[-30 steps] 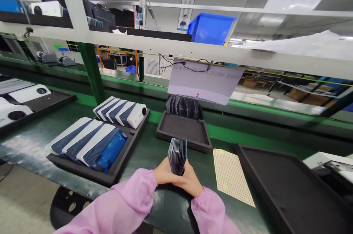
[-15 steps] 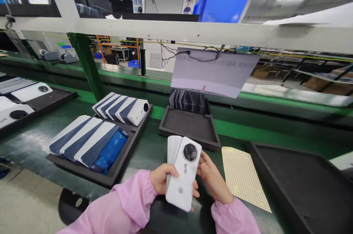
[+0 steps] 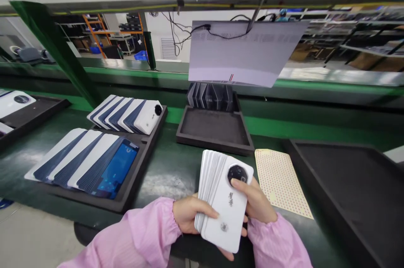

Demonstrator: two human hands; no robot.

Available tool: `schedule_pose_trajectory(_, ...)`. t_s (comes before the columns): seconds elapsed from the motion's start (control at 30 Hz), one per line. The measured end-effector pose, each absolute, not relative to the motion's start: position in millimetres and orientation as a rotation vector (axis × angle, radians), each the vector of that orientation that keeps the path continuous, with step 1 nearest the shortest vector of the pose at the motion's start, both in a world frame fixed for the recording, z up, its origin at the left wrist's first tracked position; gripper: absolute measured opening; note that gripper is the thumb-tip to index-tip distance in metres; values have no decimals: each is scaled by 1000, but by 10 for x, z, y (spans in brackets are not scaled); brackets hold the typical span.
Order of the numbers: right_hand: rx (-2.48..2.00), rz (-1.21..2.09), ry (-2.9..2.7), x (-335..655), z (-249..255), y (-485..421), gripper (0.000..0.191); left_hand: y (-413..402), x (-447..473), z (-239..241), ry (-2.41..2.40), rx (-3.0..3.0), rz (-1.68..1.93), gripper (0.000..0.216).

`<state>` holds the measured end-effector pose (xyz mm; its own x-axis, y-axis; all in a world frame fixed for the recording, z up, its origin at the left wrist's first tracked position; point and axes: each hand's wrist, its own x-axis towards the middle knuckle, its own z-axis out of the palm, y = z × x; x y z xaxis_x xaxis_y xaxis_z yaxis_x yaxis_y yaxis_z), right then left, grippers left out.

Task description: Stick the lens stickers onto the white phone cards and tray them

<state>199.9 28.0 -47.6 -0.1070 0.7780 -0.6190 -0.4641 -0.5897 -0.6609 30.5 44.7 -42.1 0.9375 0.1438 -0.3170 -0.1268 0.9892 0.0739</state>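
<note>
A fanned stack of white phone back covers is held low in front of me, the top one showing a dark round camera area and a printed logo. My left hand is closed round the stack from the left, thumb across the front and fingers behind. My right hand grips the right edge, its thumb resting on the camera area and its other fingers partly hidden behind. To the left, a black tray bears rows of white covers and a blue-filmed panel at the end of the near row.
Dark panels stand in the back of a second black tray, below a hanging white board. A cream sheet of small dots lies beside a large black tray on the right. A green post rises at the left.
My view has tilted down and shifted. The held stack is fanned wider and sits further right in view. My right thumb has come onto the top cover's camera area.
</note>
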Motion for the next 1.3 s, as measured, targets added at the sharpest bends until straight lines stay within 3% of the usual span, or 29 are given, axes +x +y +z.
schedule_pose_trajectory(0.43, -1257, 1757, -444, 2150, -552, 261, 67, 453, 305, -428, 303, -65, 174, 58)
schedule_pose_trajectory(0.67, -1264, 1745, -295, 2178, -597, 264, 44, 468, 301, -439, 310, -109, 210, 71)
schedule_pose_trajectory(1.03, -1376, 1561, -742, 2221, -458, 168, 87, 415, 324, -485, 546, 626, 163, 34)
schedule_pose_trajectory(1.3, -1299, 1713, -757, 2258, -405, 109, 90, 396, 300, -531, 533, 1029, 250, 34)
